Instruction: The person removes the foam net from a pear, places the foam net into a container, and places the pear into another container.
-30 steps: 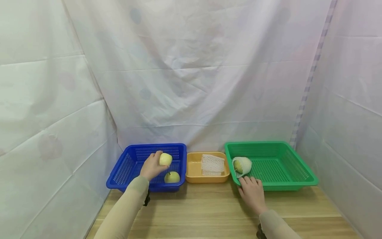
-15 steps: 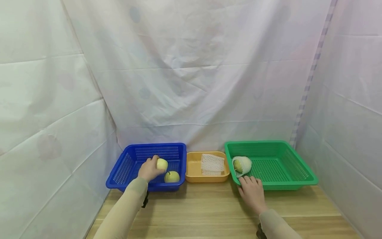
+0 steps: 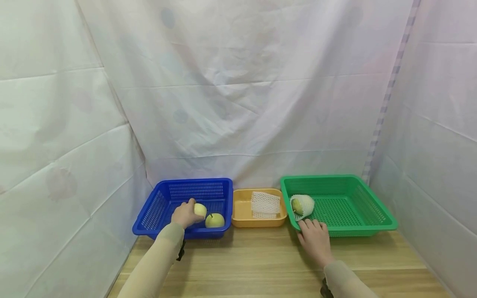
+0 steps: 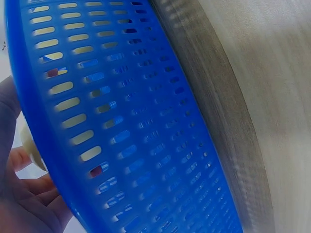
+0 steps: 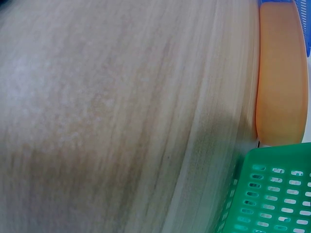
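Observation:
In the head view my left hand (image 3: 185, 213) grips a pale yellow pear (image 3: 200, 210) low inside the blue basket (image 3: 146, 213). A second pear (image 3: 215, 220), its dark stem showing, lies just right of it in the basket's front corner. The left wrist view shows my fingers around the pear, partly hidden behind the blue basket wall (image 4: 112, 116). My right hand (image 3: 314, 240) holds the front left rim of the green basket (image 3: 357, 229), fingers over the edge and thumb outside. Right behind those fingers lies a pear in a white foam net (image 3: 306, 204).
Between the baskets stands a small orange-yellow tray (image 3: 241, 209) holding flat white foam nets (image 3: 265, 203). All three containers stand side by side at the back of the wooden table (image 3: 246, 265). White cloth (image 3: 238, 103) hangs behind and at both sides.
My left hand has lowered the pear into the blue basket, moving slightly left and down. The right hand has stayed at the green basket's rim.

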